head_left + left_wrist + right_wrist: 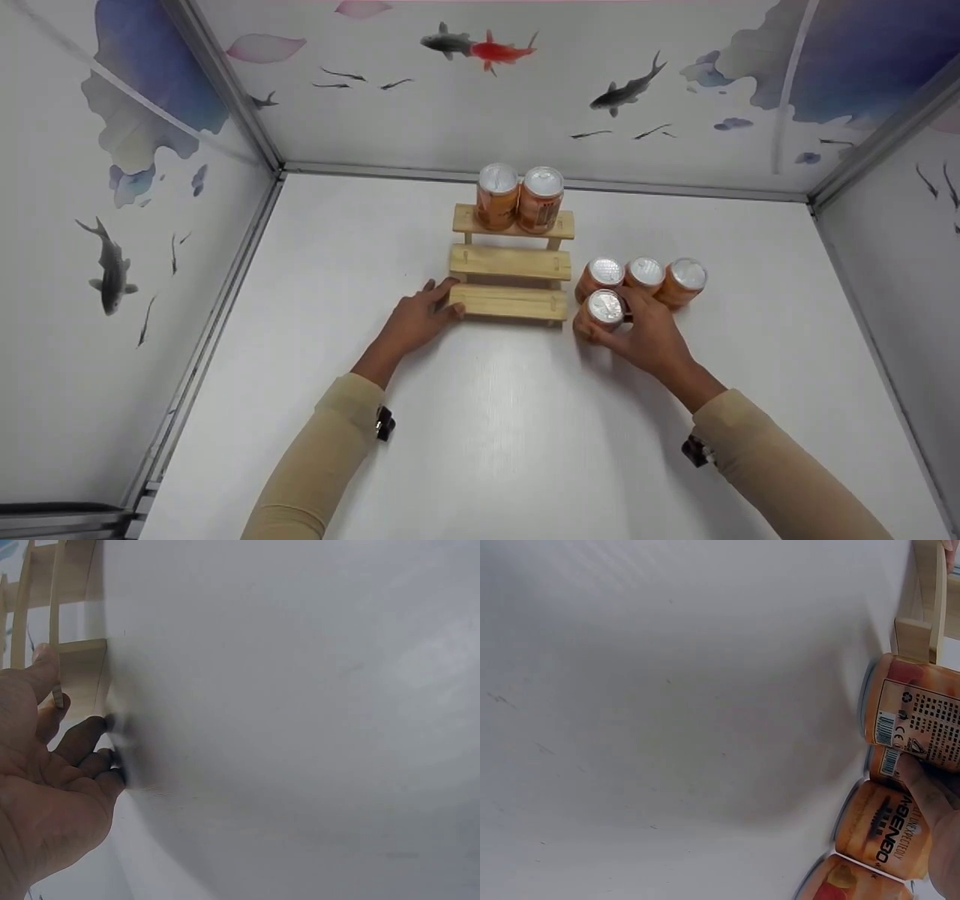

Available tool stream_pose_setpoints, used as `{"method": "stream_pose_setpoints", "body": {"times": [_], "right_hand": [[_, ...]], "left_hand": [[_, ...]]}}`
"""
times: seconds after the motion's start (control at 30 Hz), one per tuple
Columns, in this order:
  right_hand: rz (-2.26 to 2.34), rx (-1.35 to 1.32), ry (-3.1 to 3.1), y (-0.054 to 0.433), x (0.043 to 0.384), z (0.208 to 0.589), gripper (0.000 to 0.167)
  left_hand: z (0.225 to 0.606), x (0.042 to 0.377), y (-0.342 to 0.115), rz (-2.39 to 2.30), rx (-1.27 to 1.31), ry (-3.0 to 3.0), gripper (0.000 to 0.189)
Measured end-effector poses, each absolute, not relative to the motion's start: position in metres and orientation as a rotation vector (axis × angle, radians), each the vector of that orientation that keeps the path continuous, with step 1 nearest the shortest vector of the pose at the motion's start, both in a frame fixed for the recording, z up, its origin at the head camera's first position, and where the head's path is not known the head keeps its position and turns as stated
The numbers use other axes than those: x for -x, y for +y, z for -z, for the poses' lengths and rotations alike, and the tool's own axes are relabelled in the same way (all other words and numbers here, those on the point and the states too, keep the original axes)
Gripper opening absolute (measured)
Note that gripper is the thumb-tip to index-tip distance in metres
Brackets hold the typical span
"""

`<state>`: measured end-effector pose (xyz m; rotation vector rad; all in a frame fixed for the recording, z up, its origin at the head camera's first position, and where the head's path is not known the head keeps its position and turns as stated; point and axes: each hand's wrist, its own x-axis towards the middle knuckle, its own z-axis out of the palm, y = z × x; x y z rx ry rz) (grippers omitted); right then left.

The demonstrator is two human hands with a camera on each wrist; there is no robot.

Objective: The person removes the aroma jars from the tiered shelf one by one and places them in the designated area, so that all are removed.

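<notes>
A three-step wooden rack (510, 264) stands at the middle of the table, with two orange cans (497, 199) upright side by side on its top step. My left hand (417, 322) pinches the left end of the lowest step; in the left wrist view the thumb lies over the board's edge. Right of the rack, my right hand (654, 339) grips an orange can (604, 309) between thumb and fingers. That can is upright, in front of a row of three more cans (645, 274). In the right wrist view, printed text and a barcode show on the gripped can (915, 709).
The white table (480, 450) is bounded by a metal-framed back wall (525, 105) with painted fish. Side walls (112, 360) rise at left and right. The rack's middle and lowest steps carry no cans.
</notes>
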<state>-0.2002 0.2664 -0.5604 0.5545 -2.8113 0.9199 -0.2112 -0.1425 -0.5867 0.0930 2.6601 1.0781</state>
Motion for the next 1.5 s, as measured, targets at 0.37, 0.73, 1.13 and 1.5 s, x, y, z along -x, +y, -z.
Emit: {"method": "stream_pose_setpoints", "body": {"times": [0.37, 0.73, 1.13, 1.5], "right_hand": [[-0.930, -0.567, -2.812, 0.267, 0.201, 0.560, 0.071], [-0.932, -0.603, -2.733, 0.272, 0.203, 0.558, 0.071], [-0.886, -0.630, -2.727, 0.273, 0.209, 0.539, 0.070], [-0.862, -0.602, -2.731, 0.269, 0.218, 0.522, 0.061]], "left_hand": [[0.589, 0.212, -0.144, -1.104, -0.107, 2.650, 0.073], [0.591, 0.212, -0.145, -1.091, -0.131, 2.667, 0.072], [0.590, 0.212, -0.144, -1.081, -0.112, 2.667, 0.075], [0.587, 0.211, -0.143, -1.090, -0.112, 2.663, 0.073]]}}
